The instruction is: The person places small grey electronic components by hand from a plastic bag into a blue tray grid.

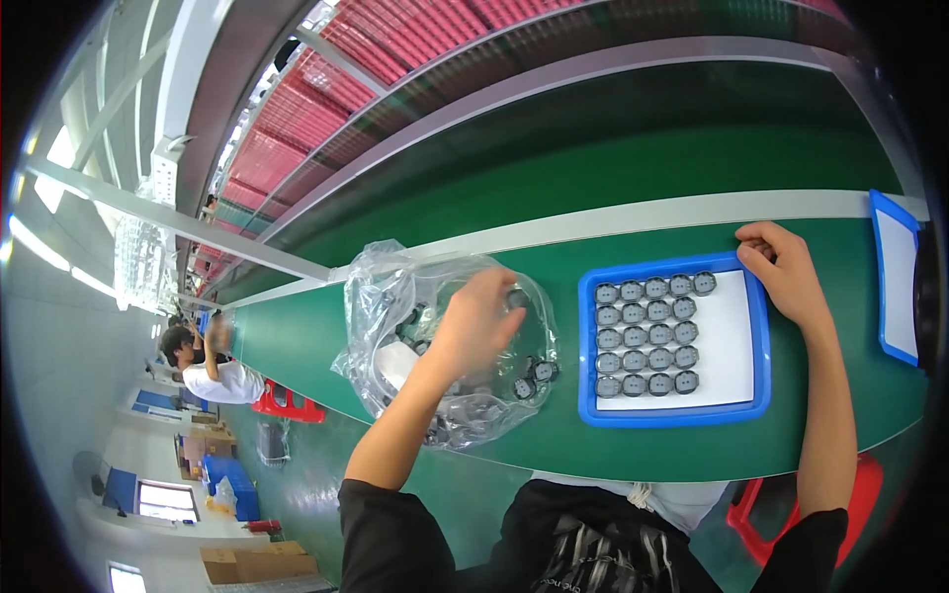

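Observation:
My left hand (481, 318), smeared by motion, is over a clear plastic bag (371, 296) that lies open on the green table. Small round grey plastic parts (545, 371) are in the bag, and one dark part (516, 297) shows right by the left fingertips; whether it is held, I cannot tell. To the right, a blue tray (682, 420) with a white sheet inside carries rows of similar grey round parts (659, 335), filling its left and middle. My right hand (776, 259) rests at the tray's far right corner, fingers curled in, with nothing visible in them.
A second blue-rimmed tray (896, 277) stands tilted at the far right. A pale rail (593, 219) runs along the table's back. Red stools (287, 403) are on the floor at left and by my right arm. Another person (213, 371) sits farther left along the table.

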`<state>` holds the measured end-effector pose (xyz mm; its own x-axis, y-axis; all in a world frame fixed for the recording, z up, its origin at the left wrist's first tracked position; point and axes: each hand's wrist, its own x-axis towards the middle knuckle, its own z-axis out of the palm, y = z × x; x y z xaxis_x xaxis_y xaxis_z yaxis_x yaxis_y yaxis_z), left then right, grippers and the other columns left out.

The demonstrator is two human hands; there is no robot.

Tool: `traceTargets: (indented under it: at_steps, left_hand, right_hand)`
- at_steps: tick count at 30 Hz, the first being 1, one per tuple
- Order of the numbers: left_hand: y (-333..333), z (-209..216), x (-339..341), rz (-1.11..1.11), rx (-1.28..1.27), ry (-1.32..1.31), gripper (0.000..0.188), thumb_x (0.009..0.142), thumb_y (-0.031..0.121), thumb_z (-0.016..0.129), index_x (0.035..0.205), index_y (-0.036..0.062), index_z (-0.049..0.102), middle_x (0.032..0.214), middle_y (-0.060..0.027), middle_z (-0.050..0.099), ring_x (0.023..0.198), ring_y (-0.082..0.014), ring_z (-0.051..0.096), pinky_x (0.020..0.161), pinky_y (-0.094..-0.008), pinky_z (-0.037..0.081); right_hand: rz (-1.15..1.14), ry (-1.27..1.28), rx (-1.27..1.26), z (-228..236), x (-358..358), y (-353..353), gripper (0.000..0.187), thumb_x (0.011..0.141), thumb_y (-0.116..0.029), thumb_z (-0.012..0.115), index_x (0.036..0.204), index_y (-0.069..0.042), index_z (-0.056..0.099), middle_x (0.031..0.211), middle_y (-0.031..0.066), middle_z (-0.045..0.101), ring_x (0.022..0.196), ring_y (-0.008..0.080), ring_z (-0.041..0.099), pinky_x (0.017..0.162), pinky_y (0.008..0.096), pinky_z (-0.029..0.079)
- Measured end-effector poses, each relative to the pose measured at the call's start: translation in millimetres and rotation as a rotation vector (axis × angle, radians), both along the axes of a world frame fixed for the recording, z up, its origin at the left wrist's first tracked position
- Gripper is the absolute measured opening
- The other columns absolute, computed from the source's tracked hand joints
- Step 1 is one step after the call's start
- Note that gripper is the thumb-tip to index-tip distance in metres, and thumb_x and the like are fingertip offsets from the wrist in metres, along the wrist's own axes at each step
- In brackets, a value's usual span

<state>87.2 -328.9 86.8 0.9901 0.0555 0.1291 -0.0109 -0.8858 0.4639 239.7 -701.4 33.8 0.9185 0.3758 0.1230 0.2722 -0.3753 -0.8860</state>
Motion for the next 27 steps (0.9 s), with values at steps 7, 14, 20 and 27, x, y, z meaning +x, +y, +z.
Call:
traceTargets:
  at_steps: [7, 14, 20, 27]
  left_hand:
    - [-105.3, 19.1, 78.0, -0.482, -0.033, -0.170, 0.030, 0.076, 0.003, 0.074, 0.104, 0.0012, 0.064, 0.097, -0.0122, 0.064, 0.084, -0.0273, 0.066, 0.076, -0.0350, 0.054]
    - [-189.7, -1.1, 124.7, -0.691, 0.038, -0.061, 0.023, 0.076, 0.007, 0.071, 0.098, 0.0010, 0.065, 0.095, -0.0150, 0.062, 0.093, -0.0366, 0.061, 0.084, -0.0451, 0.051]
    - [-193.9, -31.8, 128.2, -0.853, 0.281, -0.292, 0.011, 0.077, 0.010, 0.059, 0.081, -0.0002, 0.061, 0.091, -0.0193, 0.061, 0.088, -0.0370, 0.060, 0.080, -0.0476, 0.049]
    - [-193.1, -43.0, 118.2, -0.741, 0.225, -0.433, 0.009, 0.076, 0.009, 0.060, 0.083, 0.0028, 0.062, 0.083, -0.0124, 0.058, 0.083, -0.0298, 0.057, 0.075, -0.0410, 0.045]
  right_hand:
    - [0.073, -0.136, 0.029, -14.3, 11.0, 1.0, 0.022, 0.093, -0.018, 0.066, 0.103, 0.000, 0.069, 0.089, 0.0075, 0.069, 0.080, 0.0128, 0.060, 0.073, 0.0293, 0.049]
    - [-0.003, 0.013, 0.111, -5.8, 11.2, -5.1, 0.019, 0.093, -0.017, 0.065, 0.100, 0.000, 0.069, 0.085, 0.0099, 0.070, 0.076, 0.0163, 0.062, 0.071, 0.0302, 0.050]
    - [0.010, -0.073, 0.041, -10.0, 11.2, -5.4, 0.019, 0.088, -0.014, 0.064, 0.099, 0.001, 0.069, 0.086, 0.0120, 0.070, 0.079, 0.0193, 0.065, 0.073, 0.0320, 0.052]
    - [-0.016, -0.057, 0.078, -9.4, 4.6, -1.4, 0.017, 0.090, -0.010, 0.065, 0.100, 0.003, 0.068, 0.087, 0.0128, 0.070, 0.076, 0.0176, 0.065, 0.070, 0.0308, 0.052]
